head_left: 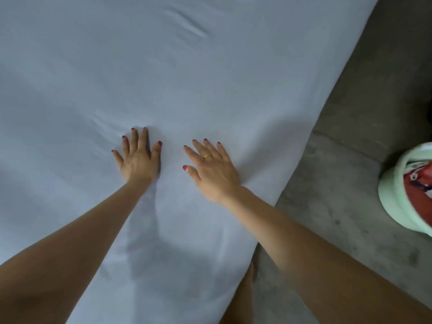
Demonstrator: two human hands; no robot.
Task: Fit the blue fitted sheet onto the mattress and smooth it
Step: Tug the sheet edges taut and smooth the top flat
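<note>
The pale blue fitted sheet [210, 73] covers the mattress across most of the view and lies nearly flat. My left hand [138, 157] presses palm down on it with straight, spread fingers. My right hand [212, 169] lies flat on the sheet just to the right, fingers spread, a gold ring on one finger. A small ridge of creases [187, 23] shows far ahead, and faint wrinkles [102, 127] run left of my left hand. The mattress itself is hidden under the sheet.
The mattress edge runs diagonally from the top right down to the bottom middle. Grey concrete floor [350, 183] lies to its right. A mint-green and red cloth bundle [411, 190] sits on the floor at the right edge.
</note>
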